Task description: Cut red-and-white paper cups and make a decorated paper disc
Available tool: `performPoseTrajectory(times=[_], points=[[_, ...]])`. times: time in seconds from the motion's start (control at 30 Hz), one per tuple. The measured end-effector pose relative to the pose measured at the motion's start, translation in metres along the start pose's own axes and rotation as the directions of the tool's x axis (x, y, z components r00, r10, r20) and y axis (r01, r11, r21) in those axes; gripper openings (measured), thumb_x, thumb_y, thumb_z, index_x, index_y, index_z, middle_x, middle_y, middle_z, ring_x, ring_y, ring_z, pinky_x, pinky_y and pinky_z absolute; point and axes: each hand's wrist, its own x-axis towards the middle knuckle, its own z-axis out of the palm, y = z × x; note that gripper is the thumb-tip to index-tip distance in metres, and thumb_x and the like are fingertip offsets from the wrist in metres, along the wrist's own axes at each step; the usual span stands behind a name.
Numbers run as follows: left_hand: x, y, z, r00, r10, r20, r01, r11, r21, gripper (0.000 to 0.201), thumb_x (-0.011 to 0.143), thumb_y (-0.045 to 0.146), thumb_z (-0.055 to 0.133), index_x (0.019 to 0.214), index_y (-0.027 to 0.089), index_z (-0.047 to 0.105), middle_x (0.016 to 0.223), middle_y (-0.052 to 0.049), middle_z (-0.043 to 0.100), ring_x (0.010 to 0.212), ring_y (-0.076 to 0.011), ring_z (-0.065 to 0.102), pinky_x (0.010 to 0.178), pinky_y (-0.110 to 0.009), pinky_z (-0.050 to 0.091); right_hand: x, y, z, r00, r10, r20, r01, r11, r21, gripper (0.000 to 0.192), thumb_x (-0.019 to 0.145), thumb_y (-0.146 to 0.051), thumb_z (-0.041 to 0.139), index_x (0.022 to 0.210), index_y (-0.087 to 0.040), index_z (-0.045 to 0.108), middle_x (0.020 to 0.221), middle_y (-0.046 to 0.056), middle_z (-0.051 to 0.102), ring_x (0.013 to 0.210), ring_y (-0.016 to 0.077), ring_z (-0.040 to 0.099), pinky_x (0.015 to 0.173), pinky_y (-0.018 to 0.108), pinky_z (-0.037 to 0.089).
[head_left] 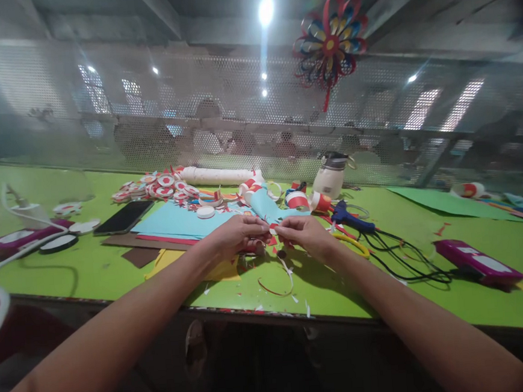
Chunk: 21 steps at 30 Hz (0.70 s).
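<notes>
My left hand (237,234) and my right hand (305,233) meet over the green table (90,267), fingertips pinched together on a small red and white paper piece (273,226). A light blue paper strip (262,207) rises just behind the fingers. Below the hands lie thin red and white paper trimmings (277,285) near the table's front edge. A yellow sheet (222,270) lies under my left wrist.
Blue, red and brown paper sheets (173,222), a black phone (122,218), a pile of red-white paper discs (161,187), a white roll (217,175), a glue bottle (330,177), a blue glue gun (349,216) with black cord, magenta cases (477,260), and a hanging paper pinwheel (328,40) on the mesh screen.
</notes>
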Motion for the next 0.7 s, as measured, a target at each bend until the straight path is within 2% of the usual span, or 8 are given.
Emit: performPoseTrajectory(times=[0.13,0.4,0.57,0.7], points=[[-0.0004,0.0004,0.0006,1.0,-0.004,0.008,0.004,0.999,0.036,0.018,0.065,0.02,0.076,0.072,0.01,0.063,0.068,-0.007,0.065,0.06,-0.0103,0.057,0.06,-0.026,0.043,-0.0004,0.0005,-0.0008,1.0,0.012,0.007,-0.012,1.0,0.022,0.028,0.073,-0.041,0.069,0.065,-0.015,0.061,0.053,-0.002,0.054,0.046,0.0076,0.045,0.047,0.024,0.033],[0.0016,-0.0036,-0.0063,0.999,0.029,-0.015,-0.028,0.996,0.079,0.021,0.065,0.023,0.077,0.076,0.01,0.064,0.071,-0.008,0.066,0.063,-0.0132,0.06,0.065,-0.031,0.047,0.0025,0.0057,-0.0025,0.997,0.064,0.04,-0.07,0.982,0.177,0.037,0.08,-0.05,0.06,0.066,-0.016,0.061,0.062,0.001,0.058,0.052,0.0097,0.051,0.05,0.025,0.04],[0.0036,-0.0066,-0.0077,1.0,0.029,-0.007,-0.029,0.998,0.056,0.021,0.065,0.023,0.077,0.075,0.01,0.065,0.069,-0.008,0.065,0.06,-0.0117,0.058,0.064,-0.03,0.047,0.0025,0.0069,-0.0003,0.992,0.122,0.042,-0.128,0.973,0.192,0.046,0.081,-0.057,0.054,0.066,-0.014,0.061,0.061,0.003,0.059,0.05,0.0105,0.052,0.049,0.025,0.04],[0.0048,-0.0079,-0.0085,0.999,0.034,0.007,-0.034,0.998,0.062,0.021,0.064,0.024,0.077,0.075,0.01,0.065,0.065,-0.006,0.064,0.056,-0.0104,0.055,0.062,-0.03,0.046,0.0012,0.0047,0.0018,0.995,0.095,0.043,-0.101,0.981,0.165,0.046,0.08,-0.057,0.055,0.064,-0.014,0.061,0.06,0.002,0.058,0.049,0.0098,0.05,0.048,0.025,0.039]])
